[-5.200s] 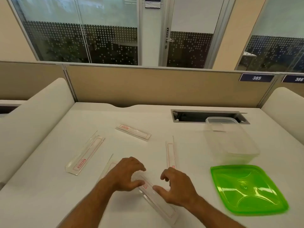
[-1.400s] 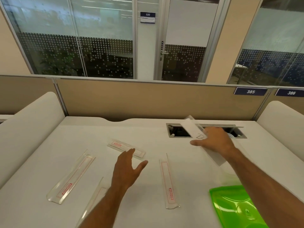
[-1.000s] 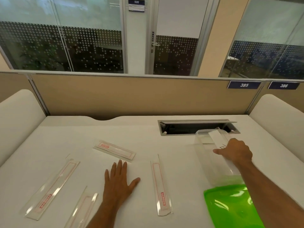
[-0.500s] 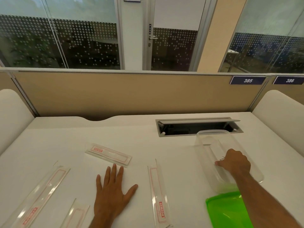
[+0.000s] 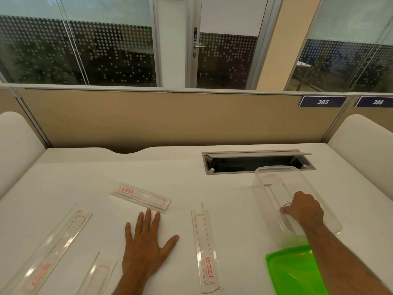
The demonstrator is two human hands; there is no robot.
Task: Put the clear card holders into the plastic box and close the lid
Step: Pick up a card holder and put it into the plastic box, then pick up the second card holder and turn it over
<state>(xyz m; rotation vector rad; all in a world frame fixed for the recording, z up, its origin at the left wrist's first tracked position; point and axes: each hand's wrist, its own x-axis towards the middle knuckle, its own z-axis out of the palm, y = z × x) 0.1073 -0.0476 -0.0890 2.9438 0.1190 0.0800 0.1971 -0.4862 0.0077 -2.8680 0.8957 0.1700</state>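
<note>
Card holders lay spread over the white desk, one of them going into the clear plastic box at two o'clock.

Largest after the desk came the box, open-topped, standing just in front of the cable hatch; the green lid lay off it at four o'clock, its far edge touching the box. Right hand reached inside the box, fingers curled round a card holder that lay along the box's length. Left hand rested flat on the desk at six o'clock, fingers straight and spread, holding nothing. Four holders remained on the desk: a long one at eight o'clock, one just right of the left hand, one just beyond its fingertips, and one partly cut off at seven o'clock.
</note>
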